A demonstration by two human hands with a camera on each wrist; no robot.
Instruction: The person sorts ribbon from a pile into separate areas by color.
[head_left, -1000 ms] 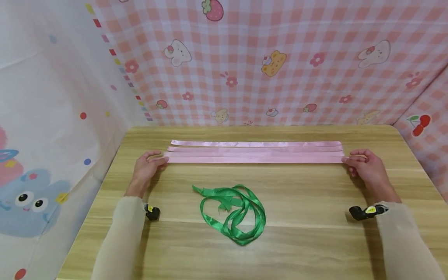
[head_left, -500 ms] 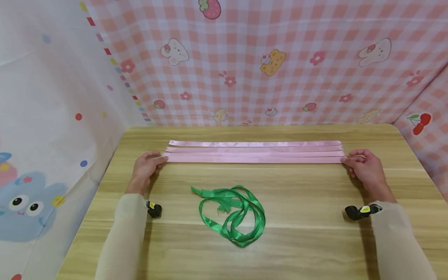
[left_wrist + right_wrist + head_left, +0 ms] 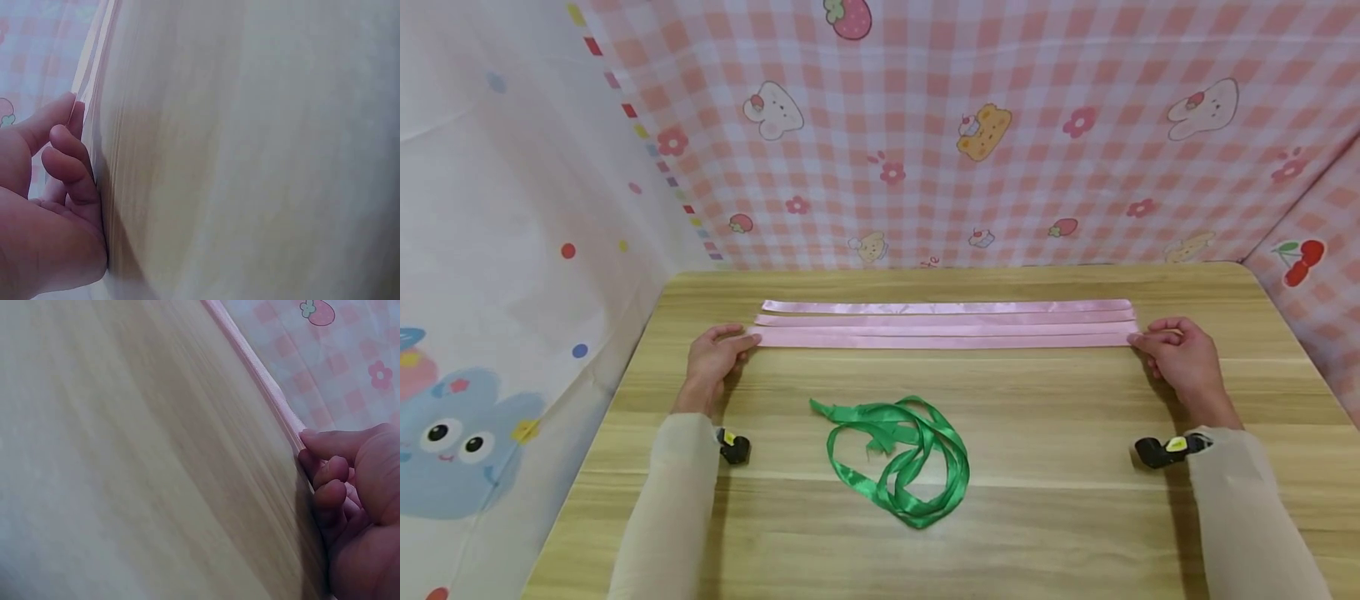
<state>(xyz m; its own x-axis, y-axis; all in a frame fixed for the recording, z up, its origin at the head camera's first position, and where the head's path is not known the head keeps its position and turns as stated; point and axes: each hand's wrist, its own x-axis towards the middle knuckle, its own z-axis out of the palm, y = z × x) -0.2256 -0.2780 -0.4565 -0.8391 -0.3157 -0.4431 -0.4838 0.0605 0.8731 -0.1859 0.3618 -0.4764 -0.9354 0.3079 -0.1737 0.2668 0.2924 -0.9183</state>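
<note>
Several pink satin ribbons lie side by side across the table in the head view, stretched left to right. The nearest pink ribbon [image 3: 940, 342] is pulled straight between both hands. My left hand [image 3: 715, 360] pinches its left end between thumb and finger, and my right hand [image 3: 1183, 362] pinches its right end. In the left wrist view the left hand [image 3: 53, 206] rests low against the tabletop, its other fingers curled. The right wrist view has the right hand [image 3: 359, 494] gripping the end of the pink ribbon [image 3: 262, 372] with thumb and forefinger.
A loosely coiled green ribbon [image 3: 958, 475] lies on the wooden table [image 3: 1045, 533], between the forearms and nearer than the pink ribbons. A pink checked cloth [image 3: 865, 92] hangs behind the table, and a white printed cloth [image 3: 497, 192] hangs at the left.
The head view has shifted slightly. Both forearms have drawn a little inward, while both hands keep their pinch on the nearest pink ribbon. The green ribbon lies as before.
</note>
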